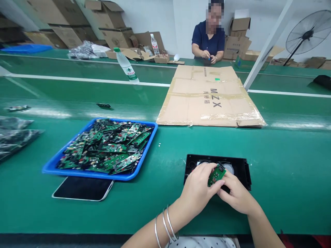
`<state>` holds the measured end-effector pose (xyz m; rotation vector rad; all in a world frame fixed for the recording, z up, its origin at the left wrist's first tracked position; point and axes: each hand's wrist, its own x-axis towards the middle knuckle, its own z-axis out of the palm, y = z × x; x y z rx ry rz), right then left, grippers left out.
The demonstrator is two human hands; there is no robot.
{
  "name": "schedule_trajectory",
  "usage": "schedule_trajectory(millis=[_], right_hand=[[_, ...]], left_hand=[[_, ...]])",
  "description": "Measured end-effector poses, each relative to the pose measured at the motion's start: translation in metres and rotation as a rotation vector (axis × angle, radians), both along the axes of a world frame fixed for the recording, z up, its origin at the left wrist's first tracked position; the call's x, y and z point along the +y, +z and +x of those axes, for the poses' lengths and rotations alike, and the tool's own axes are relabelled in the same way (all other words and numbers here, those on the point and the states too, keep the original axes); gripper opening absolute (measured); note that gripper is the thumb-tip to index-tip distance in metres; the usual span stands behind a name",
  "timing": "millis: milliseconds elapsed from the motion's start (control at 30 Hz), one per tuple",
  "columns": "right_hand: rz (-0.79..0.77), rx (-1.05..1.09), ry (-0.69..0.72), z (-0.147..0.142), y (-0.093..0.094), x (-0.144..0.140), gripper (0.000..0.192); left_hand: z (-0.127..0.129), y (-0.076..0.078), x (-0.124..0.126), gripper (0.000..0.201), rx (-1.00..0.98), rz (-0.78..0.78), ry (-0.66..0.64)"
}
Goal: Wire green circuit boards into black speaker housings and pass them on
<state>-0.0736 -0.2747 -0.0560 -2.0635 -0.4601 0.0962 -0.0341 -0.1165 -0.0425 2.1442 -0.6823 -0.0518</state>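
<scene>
One green circuit board (216,175), small, tilted, raised over the near part of a black casing; components on its upper end; it serves as the clock's centre for the entries below.

Left hand (198,184): at nine o'clock, closed on the board, thumb to the near side, fingers to the far side. Three silver bangles (165,224) (thin, plain) circle the wrist, between seven and eight.

Right hand (238,193): between four and five o'clock, fingers at the board's right edge; whether they grip it or merely touch, cannot tell.

Black casing (241,172): rectangular, open-topped, lying on the green table (284,193) behind the hands; two round, pale-centred parts inside, half covered by fingers.

Blue tray (124,177): between nine and ten o'clock, well apart from the hands, heaped with similar boards.

Dark flat panel (82,189), pale-edged: nine o'clock, partly under the tray's near edge.

Flattened cardboard box (186,106), marked MZX: twelve o'clock, beyond the casing.

Small dark piece (103,105): ten o'clock, past the tray.

Green-capped bottle (126,67): between ten and eleven.

Seated person (207,41), dark blue top, hands together: twelve o'clock, across the tables.

Large fan (307,34): between one and two, far back.
</scene>
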Motion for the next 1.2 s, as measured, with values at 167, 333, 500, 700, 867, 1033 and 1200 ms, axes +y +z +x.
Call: schedule_trajectory(millis=[167,333,500,700,867,1033,1200], right_hand=[[-0.027,-0.103,-0.195,-0.001,0.003,-0.011,0.022],[-0.073,-0.404,-0.576,-0.008,0.012,-0.001,0.01],[-0.087,-0.527,-0.651,-0.009,0.009,0.017,0.016],[-0.093,-0.686,-0.598,-0.007,-0.003,0.016,0.032],[-0.082,-0.627,-0.521,-0.005,-0.001,0.011,0.026],[-0.073,-0.532,-0.481,-0.003,-0.001,0.007,0.017],[-0.094,-0.541,-0.459,-0.002,-0.005,0.004,0.015]], left_hand=[[-0.002,-0.004,0.0,0.03,-0.166,-0.046,0.037],[-0.004,-0.011,-0.004,0.026,-0.279,-0.002,0.078],[-0.002,-0.011,-0.009,0.028,-0.231,-0.02,0.087],[-0.003,-0.011,-0.009,0.028,-0.217,-0.028,0.044],[-0.003,-0.011,-0.008,0.027,-0.24,0.003,0.016],[-0.002,-0.011,-0.008,0.019,-0.278,0.052,0.024],[-0.001,-0.011,-0.009,0.018,-0.27,0.049,0.003]])
